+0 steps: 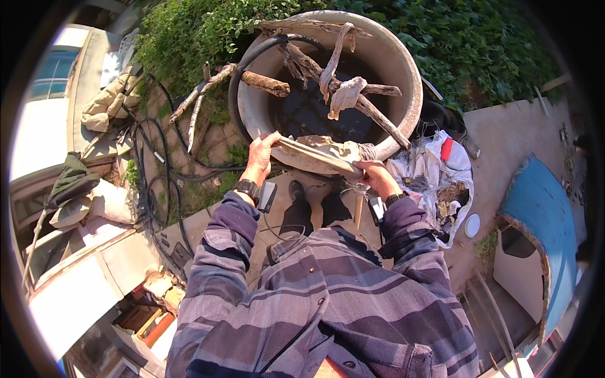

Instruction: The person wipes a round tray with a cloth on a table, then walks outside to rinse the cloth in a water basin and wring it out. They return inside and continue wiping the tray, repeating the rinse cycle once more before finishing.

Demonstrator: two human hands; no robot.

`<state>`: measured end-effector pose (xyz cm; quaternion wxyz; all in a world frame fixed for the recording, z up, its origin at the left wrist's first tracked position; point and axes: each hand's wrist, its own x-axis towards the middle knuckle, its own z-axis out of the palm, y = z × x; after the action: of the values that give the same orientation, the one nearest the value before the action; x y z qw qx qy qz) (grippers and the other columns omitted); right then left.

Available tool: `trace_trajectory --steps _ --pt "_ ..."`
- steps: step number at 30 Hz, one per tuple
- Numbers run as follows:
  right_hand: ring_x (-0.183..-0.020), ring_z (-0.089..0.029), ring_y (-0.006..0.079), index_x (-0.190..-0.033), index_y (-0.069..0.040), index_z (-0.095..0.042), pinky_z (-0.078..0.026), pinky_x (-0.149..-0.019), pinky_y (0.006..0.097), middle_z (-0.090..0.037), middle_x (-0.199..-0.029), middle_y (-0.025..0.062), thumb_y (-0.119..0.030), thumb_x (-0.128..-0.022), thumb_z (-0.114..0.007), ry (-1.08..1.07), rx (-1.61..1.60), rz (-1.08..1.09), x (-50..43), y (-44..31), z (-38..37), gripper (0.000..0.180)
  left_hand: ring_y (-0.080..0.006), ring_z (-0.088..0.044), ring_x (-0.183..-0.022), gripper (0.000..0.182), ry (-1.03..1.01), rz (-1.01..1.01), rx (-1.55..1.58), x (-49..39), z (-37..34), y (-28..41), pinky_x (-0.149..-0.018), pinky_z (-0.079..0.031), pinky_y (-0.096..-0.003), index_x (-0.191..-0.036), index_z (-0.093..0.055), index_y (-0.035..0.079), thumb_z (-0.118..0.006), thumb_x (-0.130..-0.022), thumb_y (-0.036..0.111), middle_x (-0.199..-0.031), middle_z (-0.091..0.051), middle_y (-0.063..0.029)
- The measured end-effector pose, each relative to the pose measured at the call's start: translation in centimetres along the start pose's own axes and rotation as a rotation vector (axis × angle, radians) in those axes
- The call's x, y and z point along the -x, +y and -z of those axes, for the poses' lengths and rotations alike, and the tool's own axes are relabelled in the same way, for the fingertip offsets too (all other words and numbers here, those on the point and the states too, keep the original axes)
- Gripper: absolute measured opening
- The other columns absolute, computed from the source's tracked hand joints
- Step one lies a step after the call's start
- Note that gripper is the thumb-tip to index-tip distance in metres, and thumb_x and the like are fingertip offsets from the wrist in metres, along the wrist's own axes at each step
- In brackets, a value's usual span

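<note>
My left hand (261,153) grips the left end of a pale, long folded piece (317,158), perhaps stiff cloth or sacking; its material is hard to tell. Its right end is pinched in my right hand (376,175), where frayed grey strands (367,152) hang. I hold it level over the near rim of a large round vat (414,94). Dark liquid (307,111) stands inside the vat. Across its mouth lie weathered branches (373,113), with dried, greyish rags (347,94) draped over them. A sawn log piece (265,83) rests near the left rim.
Black hoses (166,175) coil over the ground at left. A white woven sack (456,177) with debris sits right of the vat, near a white round lid (472,225). A curved blue sheet (541,203) stands farther right. Leafy plants (472,52) crowd behind the vat.
</note>
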<state>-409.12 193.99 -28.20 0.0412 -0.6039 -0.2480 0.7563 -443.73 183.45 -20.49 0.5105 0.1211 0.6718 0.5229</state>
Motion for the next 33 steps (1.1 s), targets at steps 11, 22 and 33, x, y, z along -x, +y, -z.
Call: trace_trajectory --steps 11,22,33 --pt "-0.081 -0.066 0.0096 -0.122 -0.006 -0.070 -0.052 -0.064 0.0240 -0.073 -0.102 0.0012 -0.023 -0.102 -0.067 0.027 0.094 0.588 0.8 -3.3 -7.2 0.027 -0.0118 -0.062 -0.095 0.039 -0.098 0.073 -0.101 -2.0 8.2 0.4 -0.090 -0.041 -0.0330 -0.115 -0.074 0.013 -0.073 -0.095 0.046 -0.101 -0.070 0.0023" --pt "-0.075 -0.067 0.0114 -0.122 -0.001 -0.069 -0.056 -0.060 0.0276 -0.072 -0.098 0.0052 -0.018 -0.100 -0.064 0.131 0.605 0.549 -3.7 -7.1 -15.1 0.028 -0.0121 -0.069 -0.096 0.038 0.008 0.101 0.437 -2.3 25.1 -3.6 -0.086 -0.041 -0.0309 -0.110 -0.072 0.016 -0.069 -0.098 0.052 -0.103 -0.074 0.0008" --pt "-0.083 -0.070 0.0123 -0.135 -0.001 -0.062 -0.060 -0.072 0.0287 -0.072 -0.098 0.0045 -0.020 -0.103 -0.063 -0.030 0.738 0.463 -17.5 -9.9 -26.8 0.037 -0.0213 -0.065 -0.112 0.044 0.308 0.433 1.002 2.8 27.0 -25.3 -0.102 -0.045 -0.0395 -0.121 -0.067 0.011 -0.064 -0.101 0.050 -0.112 -0.069 -0.0029"
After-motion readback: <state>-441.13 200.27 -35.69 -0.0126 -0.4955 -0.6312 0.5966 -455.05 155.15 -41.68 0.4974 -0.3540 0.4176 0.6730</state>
